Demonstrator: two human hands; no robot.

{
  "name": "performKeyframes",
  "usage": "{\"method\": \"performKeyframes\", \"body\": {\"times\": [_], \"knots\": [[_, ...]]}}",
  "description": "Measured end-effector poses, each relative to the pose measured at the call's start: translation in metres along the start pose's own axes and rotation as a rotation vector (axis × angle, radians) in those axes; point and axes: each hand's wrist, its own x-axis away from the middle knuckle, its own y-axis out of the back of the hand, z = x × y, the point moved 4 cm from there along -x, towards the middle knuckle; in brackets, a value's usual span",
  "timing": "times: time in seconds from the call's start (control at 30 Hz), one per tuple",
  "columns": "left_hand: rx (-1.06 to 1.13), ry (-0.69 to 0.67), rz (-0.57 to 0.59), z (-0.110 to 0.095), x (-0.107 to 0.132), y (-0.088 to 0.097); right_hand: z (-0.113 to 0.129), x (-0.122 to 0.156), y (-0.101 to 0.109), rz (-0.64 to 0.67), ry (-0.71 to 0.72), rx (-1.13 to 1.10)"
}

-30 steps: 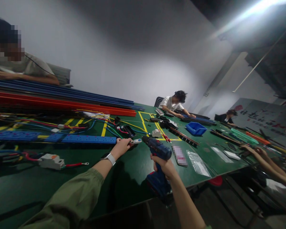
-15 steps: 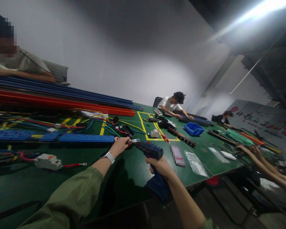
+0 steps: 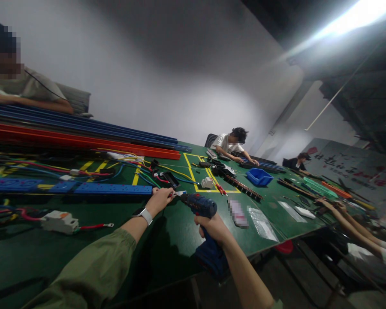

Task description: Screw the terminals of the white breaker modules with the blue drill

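Observation:
A long blue power strip (image 3: 116, 189) lies along the green table (image 3: 122, 266), its near end meeting my left hand (image 3: 161, 200). My left fingers are closed round that end and hide it. In my right hand (image 3: 214, 227) is a blue cordless drill (image 3: 202, 205), gripped by its handle. Its nose points left at my left fingertips; whether the bit touches anything I cannot tell. A small white-and-blue piece (image 3: 180, 193) shows between the fingertips and the drill's nose.
Left of my arm lies a white circuit breaker (image 3: 60, 222) with red leads. Orange trunking (image 3: 83, 141) and blue rails run behind the wires. To the right are a phone (image 3: 238, 213), a plastic bag (image 3: 262, 224) and a blue bin (image 3: 259, 177). Co-workers sit around the table.
The view has shifted slightly, so most things sit a little further left. Both hands keep their grips, and the drill still points at my left fingertips.

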Motion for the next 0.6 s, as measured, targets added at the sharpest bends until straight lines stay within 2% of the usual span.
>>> {"method": "performKeyframes", "body": {"times": [0.4,0.6], "knots": [[-0.025,-0.018,-0.053,-0.004,0.005,0.005,0.006,0.008,-0.003,-0.027,-0.021,0.012],[-0.021,-0.005,-0.03,-0.006,0.005,0.005,0.009,0.011,-0.004,-0.037,-0.033,0.057]]}}
